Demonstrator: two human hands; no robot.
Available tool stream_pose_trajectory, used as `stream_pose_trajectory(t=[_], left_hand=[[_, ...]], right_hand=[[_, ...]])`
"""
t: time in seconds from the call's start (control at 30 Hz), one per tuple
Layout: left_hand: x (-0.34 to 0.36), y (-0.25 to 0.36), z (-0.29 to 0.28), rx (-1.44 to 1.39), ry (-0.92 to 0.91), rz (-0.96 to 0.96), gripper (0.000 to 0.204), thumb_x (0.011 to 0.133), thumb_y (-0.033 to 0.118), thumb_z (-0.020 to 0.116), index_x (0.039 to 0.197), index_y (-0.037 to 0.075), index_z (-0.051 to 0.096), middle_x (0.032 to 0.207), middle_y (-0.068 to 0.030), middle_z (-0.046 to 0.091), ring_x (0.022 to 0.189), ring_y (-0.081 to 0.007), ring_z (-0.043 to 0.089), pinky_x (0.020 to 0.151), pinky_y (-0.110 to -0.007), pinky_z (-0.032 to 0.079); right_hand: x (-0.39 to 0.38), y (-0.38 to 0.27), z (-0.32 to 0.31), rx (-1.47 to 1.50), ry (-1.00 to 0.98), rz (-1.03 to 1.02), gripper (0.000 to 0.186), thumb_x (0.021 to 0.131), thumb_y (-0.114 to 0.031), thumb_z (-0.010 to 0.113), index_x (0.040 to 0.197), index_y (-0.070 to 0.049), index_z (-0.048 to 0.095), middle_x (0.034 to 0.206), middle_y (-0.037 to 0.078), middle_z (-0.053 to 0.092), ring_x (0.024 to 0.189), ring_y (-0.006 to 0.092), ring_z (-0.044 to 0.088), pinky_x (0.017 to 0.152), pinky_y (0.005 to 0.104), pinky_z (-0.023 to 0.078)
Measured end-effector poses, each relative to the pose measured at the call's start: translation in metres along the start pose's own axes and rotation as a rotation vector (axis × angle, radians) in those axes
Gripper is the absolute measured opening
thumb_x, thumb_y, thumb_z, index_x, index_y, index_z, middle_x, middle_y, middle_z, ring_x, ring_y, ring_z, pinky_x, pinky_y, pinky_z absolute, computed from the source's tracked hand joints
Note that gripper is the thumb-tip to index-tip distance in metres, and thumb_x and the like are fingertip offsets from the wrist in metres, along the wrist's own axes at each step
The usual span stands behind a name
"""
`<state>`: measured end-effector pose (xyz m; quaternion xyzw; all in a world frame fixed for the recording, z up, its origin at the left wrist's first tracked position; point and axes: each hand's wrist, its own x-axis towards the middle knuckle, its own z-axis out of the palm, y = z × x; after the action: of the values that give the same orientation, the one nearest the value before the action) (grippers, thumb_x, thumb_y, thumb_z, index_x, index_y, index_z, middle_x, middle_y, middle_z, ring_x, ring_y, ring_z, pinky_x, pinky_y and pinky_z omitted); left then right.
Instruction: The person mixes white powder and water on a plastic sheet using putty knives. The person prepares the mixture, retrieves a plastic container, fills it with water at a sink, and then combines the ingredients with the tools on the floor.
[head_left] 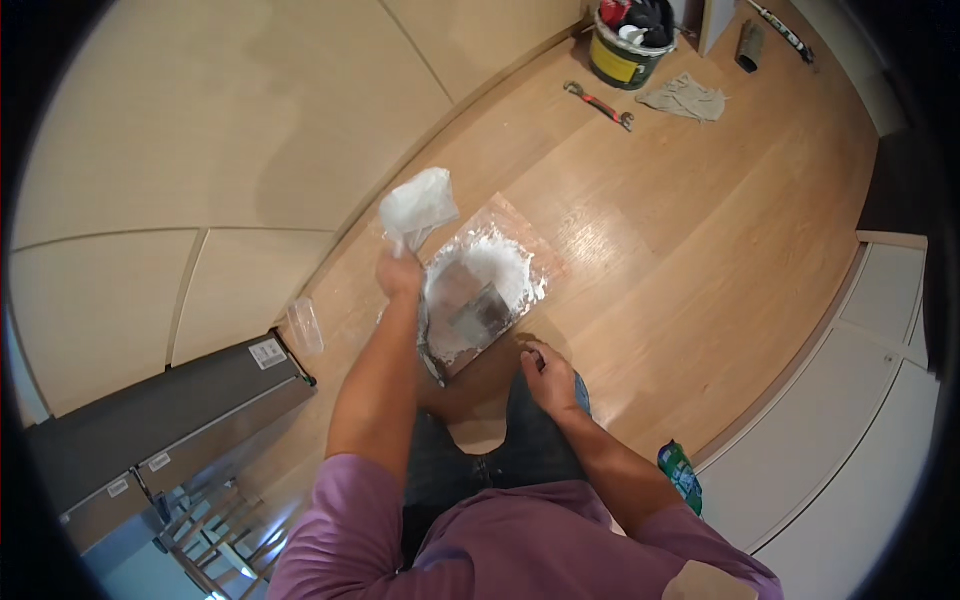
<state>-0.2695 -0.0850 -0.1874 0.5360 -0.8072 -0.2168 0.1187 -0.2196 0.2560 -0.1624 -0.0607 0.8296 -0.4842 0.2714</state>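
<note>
My left hand [400,272] is closed around the gathered neck of a plastic bag [418,205] with white contents. The bag sticks up past my fist, over the far left edge of a flat board [512,222]. White powder [500,262] is spread in a patch on the board. A flat grey metal blade [481,316] lies on the powder. Along the board's left edge rests a long dark tool [428,345]. My right hand [550,377] is by my knee, right of the board, its fingers curled around something small and dark, mostly hidden.
A tool bucket [632,55], a red-handled wrench [600,107], a beige cloth [684,98] and a dark tube [749,47] are on the far wooden floor. Pale cabinet fronts [290,120] line the left. A clear plastic container [305,326] and green package [680,476] lie nearer.
</note>
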Motion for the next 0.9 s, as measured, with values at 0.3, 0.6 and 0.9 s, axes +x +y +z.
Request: stream_pose_trajectory(t=[0.3, 0.6, 0.9], left_hand=[[0.067, 0.054, -0.079, -0.930, -0.281, 0.024, 0.027, 0.107, 0.027, 0.060, 0.103, 0.002, 0.070, 0.086, 0.0009, 0.064, 0.077, -0.0083, 0.055, 0.073, -0.025, 0.045], [0.006, 0.077, -0.180, -0.953, -0.580, 0.152, 0.026, 0.107, 0.023, 0.059, 0.107, -0.001, 0.067, 0.081, -0.0005, 0.062, 0.073, -0.0084, 0.060, 0.069, -0.024, 0.049], [-0.069, 0.019, -0.166, -0.936, -0.607, 0.037, 0.025, 0.107, 0.018, 0.058, 0.101, -0.003, 0.069, 0.084, -0.0034, 0.067, 0.076, -0.0101, 0.063, 0.073, -0.026, 0.051]], right_hand=[[0.044, -0.008, 0.026, 0.002, 0.024, -0.085, 0.035, 0.098, -0.028, 0.067, 0.121, -0.002, 0.070, 0.098, 0.016, 0.073, 0.078, 0.0249, 0.068, 0.074, 0.0371, 0.055], [0.125, -0.115, 0.072, -0.023, 0.029, -0.379, 0.063, 0.091, -0.023, 0.077, 0.145, -0.002, 0.053, 0.137, 0.021, 0.057, 0.117, 0.0272, 0.060, 0.091, 0.0361, 0.053], [0.066, -0.109, 0.139, 0.347, -0.255, -0.246, 0.031, 0.096, -0.007, 0.061, 0.127, -0.005, 0.068, 0.104, 0.018, 0.074, 0.090, 0.0296, 0.073, 0.082, 0.0367, 0.057]])
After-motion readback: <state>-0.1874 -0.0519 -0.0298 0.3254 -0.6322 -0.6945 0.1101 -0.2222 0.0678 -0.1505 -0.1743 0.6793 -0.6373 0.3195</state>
